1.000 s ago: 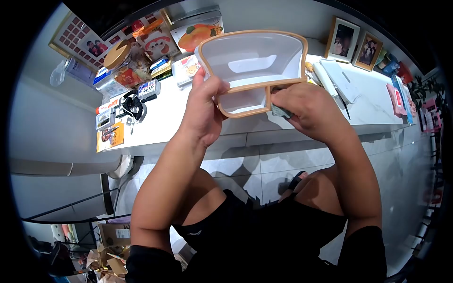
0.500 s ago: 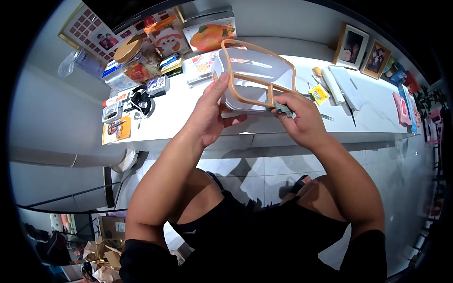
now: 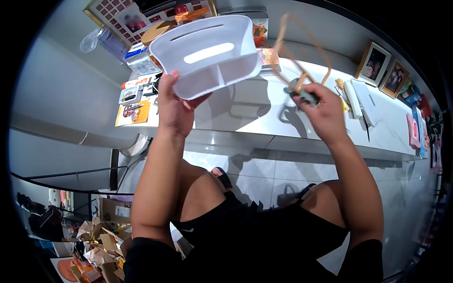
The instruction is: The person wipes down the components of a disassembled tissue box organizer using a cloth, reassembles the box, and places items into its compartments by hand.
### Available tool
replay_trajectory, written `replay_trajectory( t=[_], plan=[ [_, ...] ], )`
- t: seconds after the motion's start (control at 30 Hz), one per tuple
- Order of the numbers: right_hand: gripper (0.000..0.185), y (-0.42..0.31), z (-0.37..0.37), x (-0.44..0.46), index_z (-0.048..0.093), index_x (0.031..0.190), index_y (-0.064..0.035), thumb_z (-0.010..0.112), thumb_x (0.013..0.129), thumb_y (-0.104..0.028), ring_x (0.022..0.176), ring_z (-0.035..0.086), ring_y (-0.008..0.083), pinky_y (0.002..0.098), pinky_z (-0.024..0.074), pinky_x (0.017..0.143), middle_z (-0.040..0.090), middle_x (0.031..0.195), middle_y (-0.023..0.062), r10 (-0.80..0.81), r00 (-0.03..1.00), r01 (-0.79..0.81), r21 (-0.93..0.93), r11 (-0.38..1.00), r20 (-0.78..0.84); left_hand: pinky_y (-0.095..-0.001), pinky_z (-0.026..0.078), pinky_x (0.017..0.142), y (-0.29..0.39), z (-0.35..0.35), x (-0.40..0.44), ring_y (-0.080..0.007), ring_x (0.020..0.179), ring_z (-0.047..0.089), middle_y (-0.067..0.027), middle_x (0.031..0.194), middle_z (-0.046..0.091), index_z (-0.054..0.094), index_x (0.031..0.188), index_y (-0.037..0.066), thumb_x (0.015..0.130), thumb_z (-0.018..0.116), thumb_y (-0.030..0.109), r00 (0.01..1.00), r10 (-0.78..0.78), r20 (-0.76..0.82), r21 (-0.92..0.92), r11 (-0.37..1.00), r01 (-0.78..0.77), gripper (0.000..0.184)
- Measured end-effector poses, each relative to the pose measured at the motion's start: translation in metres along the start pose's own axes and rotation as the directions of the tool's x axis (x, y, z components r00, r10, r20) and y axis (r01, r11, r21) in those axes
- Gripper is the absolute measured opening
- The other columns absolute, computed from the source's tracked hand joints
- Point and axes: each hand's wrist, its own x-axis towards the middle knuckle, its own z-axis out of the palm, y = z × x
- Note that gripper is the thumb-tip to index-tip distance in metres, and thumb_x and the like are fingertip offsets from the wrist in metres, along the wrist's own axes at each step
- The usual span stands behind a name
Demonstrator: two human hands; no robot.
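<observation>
One white container (image 3: 205, 38), two small lower compartments (image 3: 198, 83), left hand (image 3: 177, 108) gripping it

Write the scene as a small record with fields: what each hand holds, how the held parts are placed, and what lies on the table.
Left hand: holds white bin by its lower left part
Bin inside: one divider between two front compartments
Right hand: holds tan rim and crumpled grey-green item
Rim and bin: apart, both above table
Table, left: orange packet
Table, right: white roll, pink pack
Unclear: rim details, blurred
</observation>
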Motion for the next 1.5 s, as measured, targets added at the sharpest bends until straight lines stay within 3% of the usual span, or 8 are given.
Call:
replay_trajectory(
  t=[0.17, 0.23, 0.5, 0.63, 0.9, 0.97, 1.1, 1.5],
  plan=[
    [0.02, 0.024, 0.03, 0.017, 0.078, 0.11, -0.0065, 0.078, 0.097, -0.022, 0.094, 0.073, 0.0365, 0.0429, 0.0572, 0.085, 0.077, 0.101, 0.0184, -0.131, 0.959, 0.229, -0.415, 0.88, 0.251, -0.0609, 0.052, 0.112, 0.008, -0.003, -0.001, -0.0305, 0.127, 0.066, -0.0118, 0.138, 0.064, 0.05, 0.152, 0.009, 0.092, 0.06, 0.054, 0.999, 0.015, -0.051, -0.06, 0.998, -0.019, 0.075],
    [0.029, 0.018, 0.038, 0.02, 0.079, 0.112, -0.0059, 0.069, 0.102, -0.031, 0.099, 0.071, 0.0419, 0.047, 0.0562, 0.089, 0.076, 0.104, 0.0202, 0.219, 0.895, -0.047, -0.405, 0.913, 0.388, -0.0621, 0.051, 0.113, 0.003, -0.007, 0.001, -0.0301, 0.126, 0.065, -0.0113, 0.141, 0.062, 0.05, 0.152, 0.01, 0.091, 0.061, 0.056, 1.0, -0.027, -0.005, -0.093, 0.995, 0.027, 0.077],
    [0.018, 0.032, 0.026, 0.015, 0.08, 0.106, -0.0049, 0.076, 0.092, -0.016, 0.1, 0.071, 0.036, 0.0436, 0.055, 0.089, 0.076, 0.098, 0.0149, -0.245, 0.959, 0.282, -0.383, 0.88, 0.143, -0.0571, 0.043, 0.116, -0.019, 0.032, -0.012, -0.034, 0.137, 0.054, -0.0123, 0.151, 0.054, 0.047, 0.157, 0.015, 0.09, 0.058, 0.065, 0.979, -0.186, 0.082, -0.2, 0.959, 0.199, 0.084],
    [0.021, 0.018, 0.028, 0.009, 0.08, 0.106, -0.0074, 0.071, 0.087, -0.008, 0.099, 0.068, 0.0329, 0.0469, 0.0507, 0.095, 0.075, 0.097, 0.0131, -0.061, 0.939, 0.251, -0.555, 0.793, 0.339, -0.0621, 0.042, 0.119, -0.04, 0.048, -0.009, -0.0369, 0.142, 0.051, -0.0158, 0.155, 0.049, 0.04, 0.161, 0.014, 0.091, 0.052, 0.067, 0.963, -0.183, 0.198, -0.274, 0.933, 0.234, 0.088],
    [0.029, 0.058, 0.049, 0.006, 0.066, 0.124, -0.0043, 0.057, 0.11, -0.028, 0.102, 0.072, 0.0325, 0.0409, 0.0543, 0.09, 0.074, 0.112, 0.0205, 0.215, 0.969, -0.209, 0.059, 0.976, -0.124, -0.0635, 0.04, 0.113, -0.098, 0.065, 0.005, -0.0376, 0.142, 0.047, -0.0146, 0.158, 0.045, 0.04, 0.16, 0.014, 0.091, 0.052, 0.069, 0.959, -0.249, 0.134, -0.222, 0.936, 0.274, 0.089],
    [0.031, 0.057, 0.046, 0.009, 0.059, 0.132, -0.0107, 0.054, 0.114, -0.036, 0.088, 0.061, 0.0108, 0.0292, 0.0517, 0.073, 0.065, 0.103, 0.0017, 0.415, 0.875, -0.352, 0.259, 0.899, -0.251, -0.0591, 0.042, 0.113, -0.113, 0.061, 0.013, -0.0348, 0.141, 0.049, -0.0127, 0.156, 0.048, 0.041, 0.159, 0.015, 0.092, 0.054, 0.065, 0.965, -0.238, 0.107, -0.209, 0.944, 0.255, 0.084],
    [0.034, 0.044, 0.02, 0.021, 0.056, 0.134, -0.006, 0.045, 0.117, -0.033, 0.114, 0.067, 0.0239, 0.042, 0.0549, 0.101, 0.067, 0.129, 0.012, 0.561, 0.769, -0.016, 0.868, 0.496, -0.306, -0.0547, 0.044, 0.113, -0.124, 0.059, 0.024, -0.0312, 0.139, 0.053, -0.0103, 0.151, 0.053, 0.04, 0.159, 0.016, 0.093, 0.057, 0.06, 0.976, -0.161, 0.146, -0.251, 0.948, 0.194, 0.081],
    [0.034, -0.035, -0.04, -0.012, 0.057, 0.134, -0.0062, 0.042, 0.118, -0.033, 0.123, 0.062, 0.0273, 0.0463, 0.053, 0.103, 0.063, 0.135, 0.011, 0.209, 0.77, 0.421, 0.726, 0.543, -0.603, -0.05, 0.049, 0.111, -0.101, 0.073, -0.006, -0.0285, 0.135, 0.06, -0.0091, 0.149, 0.058, 0.046, 0.156, 0.015, 0.091, 0.061, 0.06, 0.973, -0.05, 0.224, -0.251, 0.962, 0.107, 0.08]
  ],
)
